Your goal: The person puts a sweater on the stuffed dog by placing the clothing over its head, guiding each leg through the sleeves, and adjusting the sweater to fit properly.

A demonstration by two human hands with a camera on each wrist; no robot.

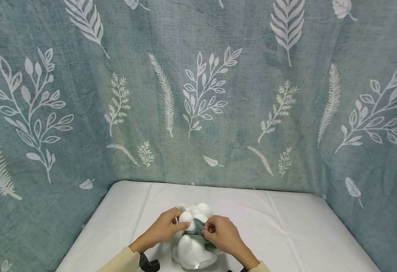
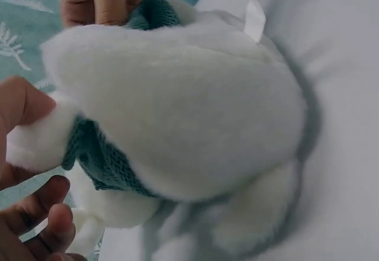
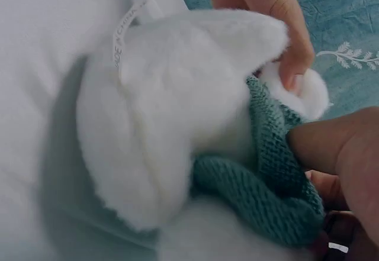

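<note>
Fluffy white plush toy (image 1: 193,241): left hand (image 1: 162,228) grips its head; right hand (image 1: 223,234) pinches the green knitted scarf (image 1: 198,228), mid-adjustment; loosening seems needed next.

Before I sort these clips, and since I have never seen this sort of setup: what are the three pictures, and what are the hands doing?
No machine here: a person works bare-handed, wearing three cameras. The head view looks down on a white cloth-covered table backed by a blue-green leaf-print curtain. The other two are close-ups from each wrist. On the table lies a white plush toy animal wearing a knitted teal garment. The left hand grips the toy's fluffy upper part. The right hand pinches the knitted garment at the toy's middle. A small sewn white label shows in the right wrist view.
</note>
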